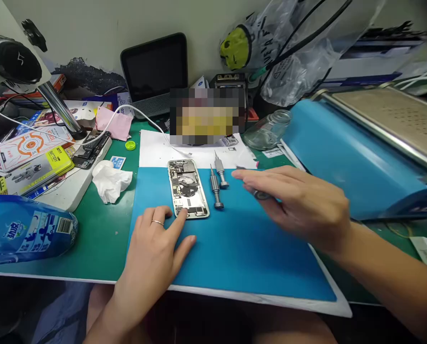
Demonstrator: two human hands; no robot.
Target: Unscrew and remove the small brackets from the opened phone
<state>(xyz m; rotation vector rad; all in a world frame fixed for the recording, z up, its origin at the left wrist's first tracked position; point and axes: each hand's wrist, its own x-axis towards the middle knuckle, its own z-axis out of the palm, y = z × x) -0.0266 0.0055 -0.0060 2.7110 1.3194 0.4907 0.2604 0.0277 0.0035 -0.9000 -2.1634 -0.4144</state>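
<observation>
1. Phone lies open in the middle of the head view, with its inside parts showing. It is on a blue mat, and its top end pokes onto white paper.
2. Left hand, lower left of the middle, has one fingertip on the phone's bottom end. Its fingers are spread and hold nothing. One wears a ring.
3. Right hand, right of the middle, is over the mat. Its fingers are curled around a grey tool. Most of the tool is hidden, so I cannot tell what kind.
4. Two drivers lie side by side, just right of the phone, tips toward the top.
5. A tissue sits at the left, near a green cap. A blue bag lies lower left.
6. A dark screen is at the top, left of the middle. A big blue machine fills the right side.
</observation>
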